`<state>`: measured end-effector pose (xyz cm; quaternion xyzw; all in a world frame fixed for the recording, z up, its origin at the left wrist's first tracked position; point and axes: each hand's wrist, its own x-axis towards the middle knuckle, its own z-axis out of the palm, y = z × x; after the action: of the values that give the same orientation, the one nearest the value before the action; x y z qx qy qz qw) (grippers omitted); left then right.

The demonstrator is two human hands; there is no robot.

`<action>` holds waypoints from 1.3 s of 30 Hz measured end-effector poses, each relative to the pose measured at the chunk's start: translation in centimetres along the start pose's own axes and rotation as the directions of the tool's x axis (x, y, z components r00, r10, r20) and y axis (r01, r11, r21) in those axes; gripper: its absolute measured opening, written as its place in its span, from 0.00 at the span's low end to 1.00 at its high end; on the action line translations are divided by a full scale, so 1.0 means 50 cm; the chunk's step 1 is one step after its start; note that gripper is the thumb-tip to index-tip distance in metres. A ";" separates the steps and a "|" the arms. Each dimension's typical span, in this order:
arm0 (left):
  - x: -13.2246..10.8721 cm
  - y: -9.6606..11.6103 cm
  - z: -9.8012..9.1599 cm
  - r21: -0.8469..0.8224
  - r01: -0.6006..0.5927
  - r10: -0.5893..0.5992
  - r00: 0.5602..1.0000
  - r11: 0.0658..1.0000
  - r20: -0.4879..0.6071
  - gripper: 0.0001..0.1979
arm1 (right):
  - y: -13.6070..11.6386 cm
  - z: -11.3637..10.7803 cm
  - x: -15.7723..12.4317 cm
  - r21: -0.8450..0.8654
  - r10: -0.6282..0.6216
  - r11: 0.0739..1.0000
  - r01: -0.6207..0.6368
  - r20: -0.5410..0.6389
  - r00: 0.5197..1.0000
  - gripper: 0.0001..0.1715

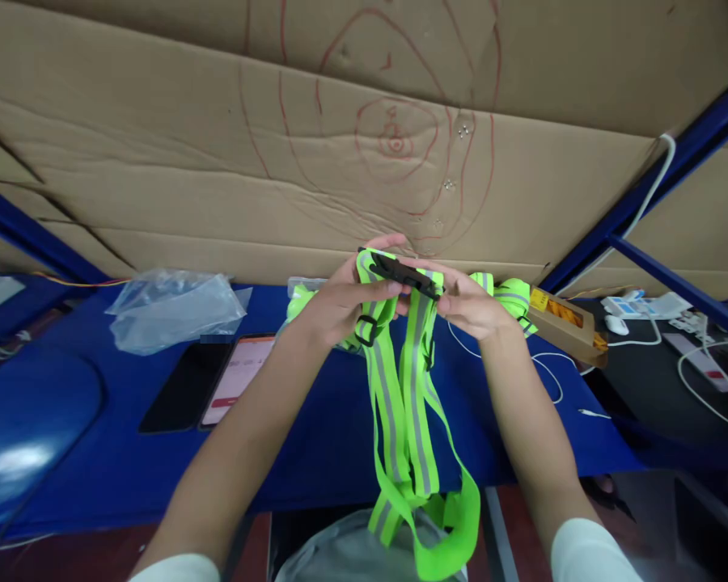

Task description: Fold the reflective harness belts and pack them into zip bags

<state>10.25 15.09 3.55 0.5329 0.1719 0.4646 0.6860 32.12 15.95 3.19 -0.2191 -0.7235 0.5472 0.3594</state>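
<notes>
A black plastic buckle (404, 277) joins the ends of a neon green reflective strap (390, 404) with grey stripes. My left hand (338, 305) is closed on the buckle's left end, thumb along its front. On the right end, my right hand (474, 305) pinches the buckle and webbing between thumb and fingers. From there the strap hangs in long loops past the table's front edge, over a grey fabric surface (333, 554). A small black slider (366, 330) sits on the left length. Whether the buckle is fully clicked together, I cannot tell.
On the blue table (315, 436) lie a clear plastic bag (179, 311), a dark phone-like slab (185, 388) and a lit phone (243, 376). More green webbing (513, 297), a cardboard box (567, 327) and white cables are at right. Cardboard (188, 145) walls the back.
</notes>
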 end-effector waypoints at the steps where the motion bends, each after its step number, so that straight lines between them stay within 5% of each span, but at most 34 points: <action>1: 0.000 0.000 -0.004 0.009 -0.007 0.007 1.000 1.000 -0.011 0.41 | 0.005 -0.001 0.001 0.053 0.029 0.998 -0.029 0.004 1.000 0.50; 6: 0.004 0.003 -0.016 0.099 -0.073 0.081 0.994 0.992 -0.079 0.37 | -0.010 0.015 0.004 0.218 0.089 0.974 -0.056 -0.146 0.985 0.40; 11: -0.003 0.011 -0.018 0.165 -0.021 0.047 0.987 0.986 -0.153 0.31 | -0.034 0.033 0.004 0.247 0.081 0.969 -0.003 -0.306 0.949 0.42; 17: -0.004 0.002 -0.014 -0.034 0.193 -0.190 0.978 0.981 0.087 0.28 | -0.029 0.033 -0.007 -0.098 -0.141 0.989 0.110 -0.429 0.892 0.42; 21: -0.003 -0.017 0.005 0.181 -0.009 0.012 1.000 0.983 -0.015 0.19 | -0.021 0.040 -0.007 -0.376 -0.360 0.905 0.199 -0.426 0.830 0.42; 24: -0.007 -0.031 0.013 0.317 -0.167 0.216 0.968 0.934 -0.127 0.16 | -0.019 0.051 -0.004 -0.573 -0.526 0.774 0.268 -0.348 0.776 0.38; 28: -0.011 -0.045 0.021 0.258 -0.107 0.128 0.990 0.960 -0.066 0.24 | -0.017 0.063 0.002 -0.698 -0.612 0.662 0.271 -0.296 0.733 0.33; 31: -0.002 -0.053 0.031 0.322 -0.175 0.219 0.970 0.931 -0.106 0.23 | -0.011 0.065 0.005 -0.710 -0.596 0.654 0.260 -0.272 0.756 0.34; 34: 0.013 -0.062 0.033 0.353 -0.256 0.341 0.918 0.900 -0.204 0.17 | -0.006 0.059 0.007 -0.685 -0.504 0.692 0.227 -0.234 0.831 0.44; 39: 0.019 -0.073 0.018 0.289 -0.204 0.290 0.910 0.935 -0.296 0.12 | 0.004 0.051 0.011 -0.541 -0.330 0.830 0.136 -0.280 0.902 0.52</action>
<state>13.05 15.35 0.87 0.5466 0.2738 0.6061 0.5088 29.83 14.78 2.76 -0.3112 -0.7845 0.2381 0.4806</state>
